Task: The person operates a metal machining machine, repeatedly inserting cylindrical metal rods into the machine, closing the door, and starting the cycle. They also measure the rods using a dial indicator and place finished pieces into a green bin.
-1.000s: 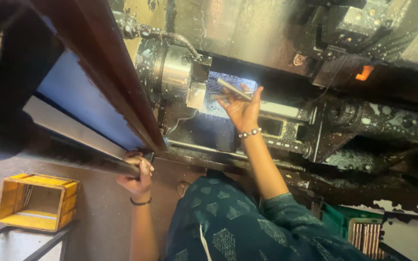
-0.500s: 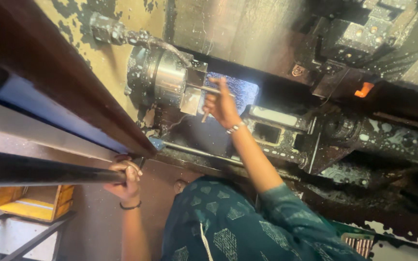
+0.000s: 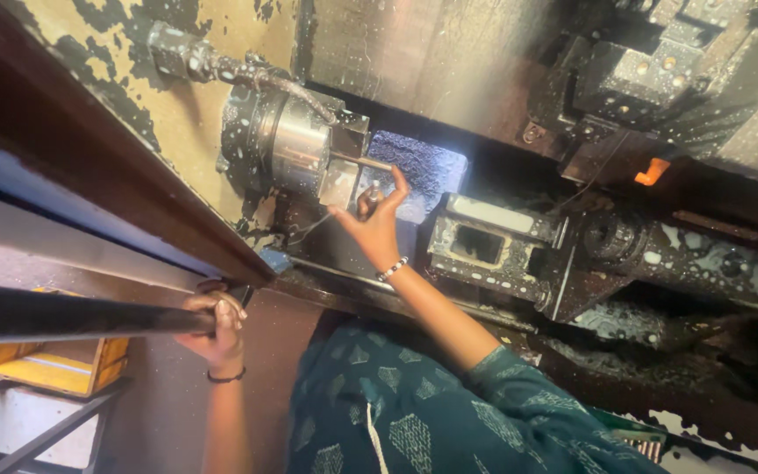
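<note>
Inside the lathe, your right hand point(image 3: 377, 224) pinches a thin metal rod point(image 3: 363, 161) that sticks out of the chuck point(image 3: 296, 151), fingers curled around its free end. Down by the door point(image 3: 89, 254), your left hand point(image 3: 217, 326) is clenched on its dark handle point(image 3: 72, 314).

My left hand point(image 3: 217, 329) hides the door handle's end; my right hand point(image 3: 377, 224) covers the small part it holds.

Teal patterned tunic, two wristbands
Right wrist point(image 3: 393, 269) wears a white beaded bracelet; left wrist point(image 3: 225, 377) a dark band (thin); sleeve point(image 3: 537, 395) pale-printed.
</note>
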